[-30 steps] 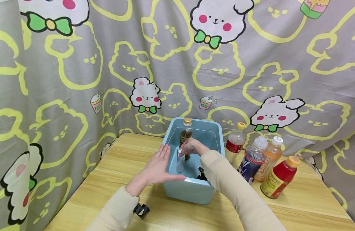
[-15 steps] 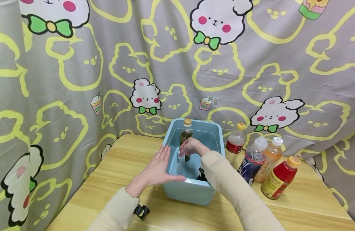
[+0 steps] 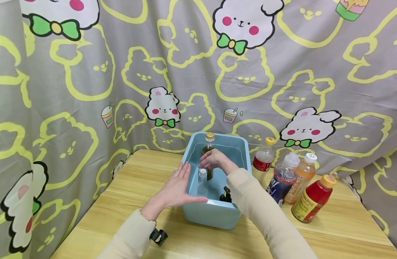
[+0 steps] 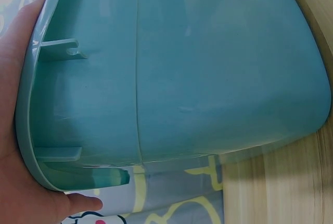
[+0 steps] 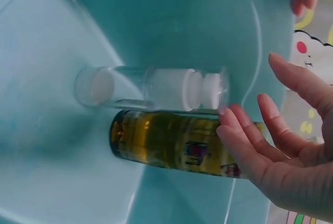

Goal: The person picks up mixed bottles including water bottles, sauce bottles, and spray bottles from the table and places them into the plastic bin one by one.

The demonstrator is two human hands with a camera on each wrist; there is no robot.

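Note:
My left hand [image 3: 176, 189] lies with straight fingers along the left rim of a light-blue plastic bin [image 3: 214, 216], its thumb over the front rim. Inside the bin, a small clear bottle with a white top [image 3: 202, 181] stands upright at the left wall. Behind it stands a taller bottle of dark golden liquid with a gold cap [image 3: 209, 138], partly covered by my right hand [image 3: 214, 158]. In the right wrist view, my right hand [image 5: 281, 151] has its fingers loosely spread just beyond the clear bottle's cap [image 5: 210, 91], holding nothing.
Right of the bin stand several bottles: a yellow-capped one with a red label [image 3: 263, 162], a dark blue-labelled one [image 3: 282, 180], an orange drink [image 3: 301, 180] and a red one with a yellow label [image 3: 313, 199]. A patterned curtain [image 3: 192, 72] hangs behind the wooden table [image 3: 120, 201].
My right hand has let go of the small clear bottle and risen slightly off its top, fingers opening. The bottle stays standing in the bin; my left hand has not moved.

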